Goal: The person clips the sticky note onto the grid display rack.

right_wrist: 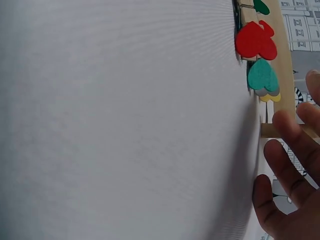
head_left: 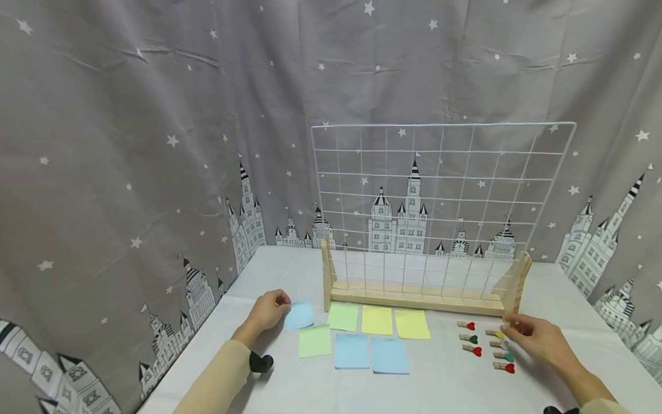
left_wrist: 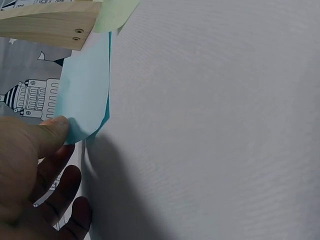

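Note:
My left hand [head_left: 267, 312] pinches the near-left edge of a blue sticky note [head_left: 299, 315], lifting that edge a little. In the left wrist view the thumb lies on top of the blue paper [left_wrist: 85, 85]; the other fingers are loosely bent below it. Over on the right, my right hand [head_left: 540, 342] hovers with relaxed, slightly bent fingers, its fingertips right beside the mini clothespin with a yellow heart [head_left: 495, 333]. The right wrist view shows its fingers apart with nothing between them, near the teal heart [right_wrist: 263, 75] and a red heart [right_wrist: 256, 42].
A white wire grid [head_left: 429, 191] stands upright in a wooden base [head_left: 414, 296] at the back. Before it lie green notes [head_left: 314, 341], yellow notes [head_left: 377, 319] and blue notes [head_left: 352, 351]. Several heart clothespins [head_left: 468, 326] lie in two columns on the white table [head_left: 434, 385].

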`<action>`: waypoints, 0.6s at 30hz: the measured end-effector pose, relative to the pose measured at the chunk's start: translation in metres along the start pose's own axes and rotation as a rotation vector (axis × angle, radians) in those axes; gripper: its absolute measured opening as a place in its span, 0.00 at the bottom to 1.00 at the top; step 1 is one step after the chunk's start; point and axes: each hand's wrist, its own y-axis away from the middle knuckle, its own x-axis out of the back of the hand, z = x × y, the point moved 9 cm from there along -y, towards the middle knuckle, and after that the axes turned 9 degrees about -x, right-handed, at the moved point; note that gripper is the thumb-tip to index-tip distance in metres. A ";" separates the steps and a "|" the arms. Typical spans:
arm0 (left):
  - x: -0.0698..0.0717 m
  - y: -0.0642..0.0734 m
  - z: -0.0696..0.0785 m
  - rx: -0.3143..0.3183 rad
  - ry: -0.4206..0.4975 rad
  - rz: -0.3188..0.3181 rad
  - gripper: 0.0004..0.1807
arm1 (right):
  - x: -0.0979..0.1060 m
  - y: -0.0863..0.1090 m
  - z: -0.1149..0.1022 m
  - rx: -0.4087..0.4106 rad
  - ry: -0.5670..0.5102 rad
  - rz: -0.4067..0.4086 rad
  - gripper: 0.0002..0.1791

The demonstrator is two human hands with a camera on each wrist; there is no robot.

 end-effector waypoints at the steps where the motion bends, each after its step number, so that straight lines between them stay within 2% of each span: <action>1: 0.000 0.000 0.000 0.003 0.013 0.004 0.02 | -0.001 0.000 0.002 -0.005 -0.006 -0.010 0.31; 9: 0.005 0.000 0.002 0.022 0.074 0.028 0.02 | -0.010 -0.002 0.009 -0.059 -0.063 -0.070 0.31; 18: 0.023 -0.003 0.009 -0.022 0.166 0.103 0.06 | -0.018 -0.003 0.012 -0.085 -0.061 -0.101 0.30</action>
